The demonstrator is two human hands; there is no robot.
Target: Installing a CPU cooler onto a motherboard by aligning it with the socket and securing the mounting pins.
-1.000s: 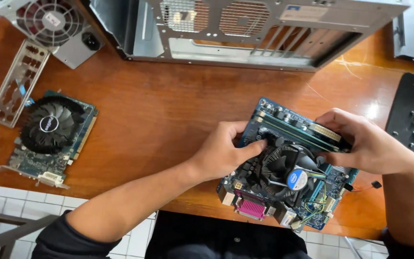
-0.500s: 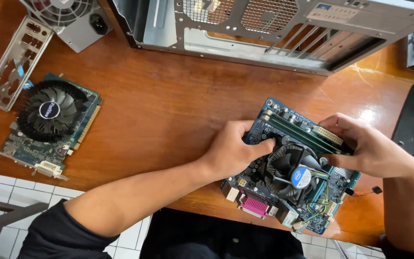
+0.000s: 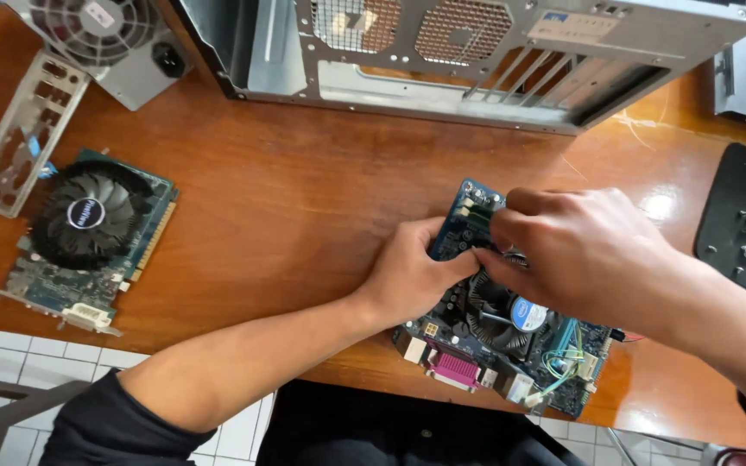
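Note:
A blue motherboard with a round cooler fan and a pink port lies at the near edge of the wooden table. My left hand grips the board's left edge, thumb on top. My right hand reaches across the board's far half and hides most of it. Its fingertips pinch down at the left end of a memory stick, close to my left thumb. Whether the stick is seated or lifted is hidden.
A graphics card with a black fan lies at the left, with a metal port shield and a grey power supply beyond it. An open metal computer case spans the back. A black mat with screws lies at the right.
My right hand left the board's right edge and moved left across it to the memory stick end. My left hand kept its grip on the left edge.

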